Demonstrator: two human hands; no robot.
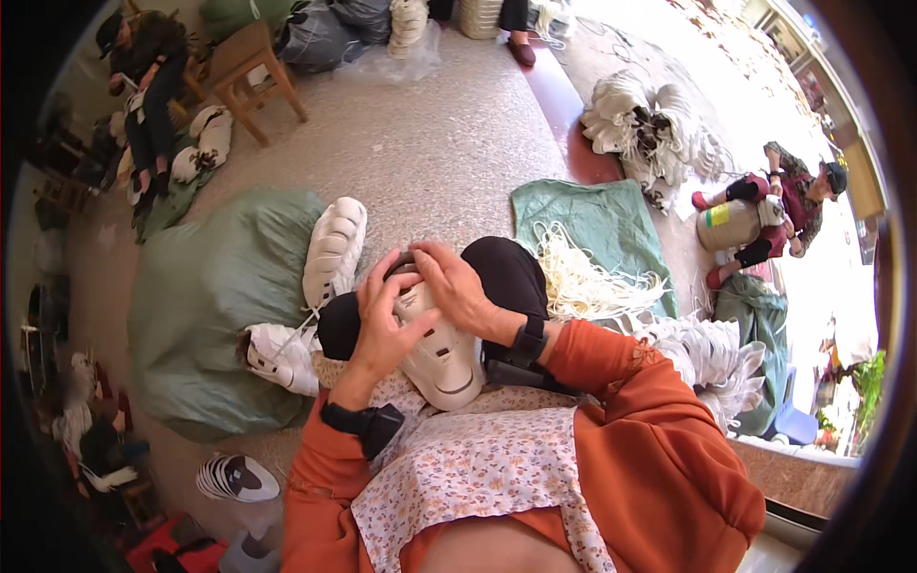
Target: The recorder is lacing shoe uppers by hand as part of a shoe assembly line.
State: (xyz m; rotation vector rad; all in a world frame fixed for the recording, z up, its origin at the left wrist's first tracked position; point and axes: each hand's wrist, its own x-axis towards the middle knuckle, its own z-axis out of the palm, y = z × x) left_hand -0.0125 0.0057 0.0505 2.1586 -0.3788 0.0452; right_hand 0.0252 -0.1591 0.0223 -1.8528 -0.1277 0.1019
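Note:
A white shoe upper [445,368] lies in my lap between my knees, its rounded toe toward my body and several small dark slots in its top. My left hand [385,320] curls around its far left side, thumb pointing right across it. From the right, my right hand [457,291] bends over the far end, with its fingers at the dark collar [399,263]. Both hands grip the upper, and they partly hide its far end. What the fingertips pinch, if anything besides the collar, is hidden.
Bundled white uppers [334,248] lean on a large green sack [220,296] at left. Loose white laces [583,277] cover part of a green sheet [611,210] at right, beside stacked white pieces [712,363]. Two seated people [158,67] [798,196] work farther off. A wooden stool [244,62] stands behind.

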